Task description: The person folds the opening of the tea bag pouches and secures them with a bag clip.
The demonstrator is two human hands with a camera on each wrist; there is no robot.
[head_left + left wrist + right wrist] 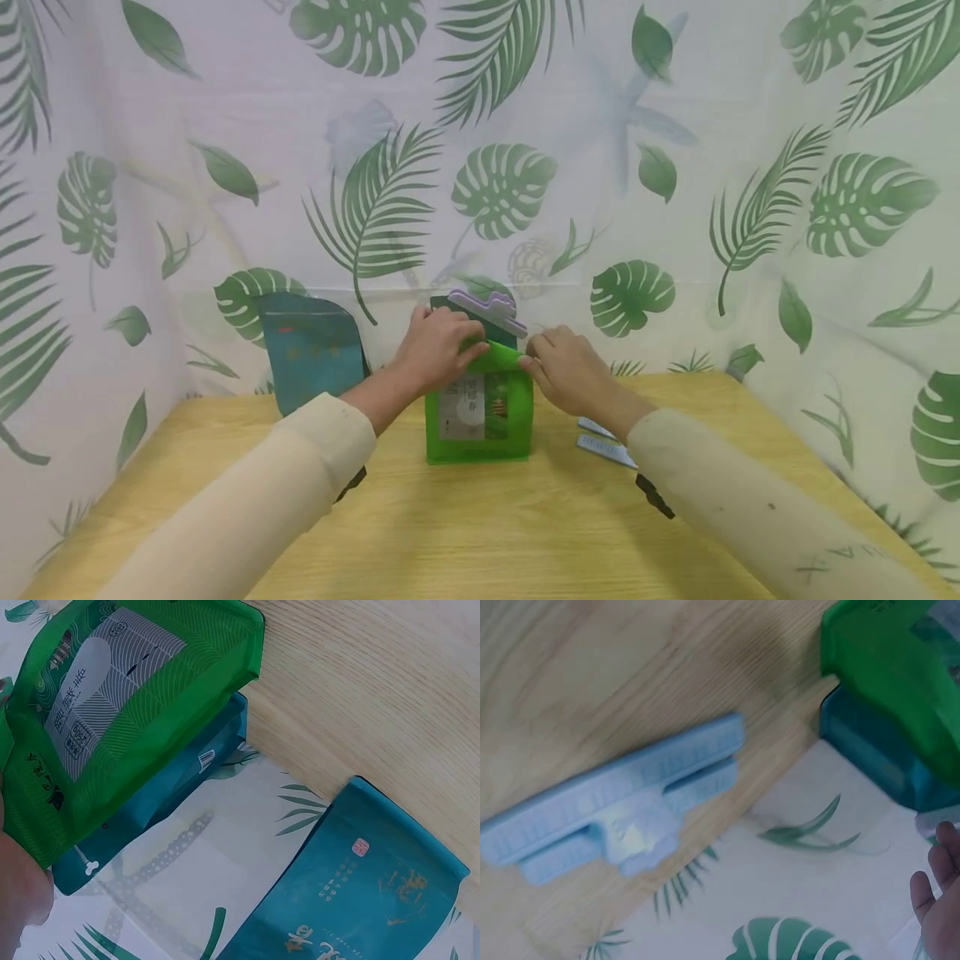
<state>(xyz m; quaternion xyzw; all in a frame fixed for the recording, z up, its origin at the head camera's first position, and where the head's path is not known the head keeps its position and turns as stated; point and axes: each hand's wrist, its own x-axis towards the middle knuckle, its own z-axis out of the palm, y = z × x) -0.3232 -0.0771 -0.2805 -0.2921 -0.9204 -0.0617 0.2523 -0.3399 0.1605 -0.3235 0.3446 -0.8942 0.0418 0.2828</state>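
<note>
A green pouch (480,450) with a grey label stands upright on the table, its top edge folded over toward me. My left hand (441,348) grips that top at its left side, thumb in front and fingers curled behind. At the fold's right corner, my right hand (568,371) pinches the edge between thumb and fingers. Directly behind stands a teal pouch (142,829), mostly hidden by the green one. A purple sealing clip (487,313) sits slanted across the top of this rear pouch. Part of the right hand's grip is out of the right wrist view.
Left of the hands, another teal pouch (315,354) stands near the table's back edge. A light blue sealing clip (622,802) lies on the wooden table (480,533) at the right, partly under my right forearm. A leaf-print cloth (480,108) hangs behind.
</note>
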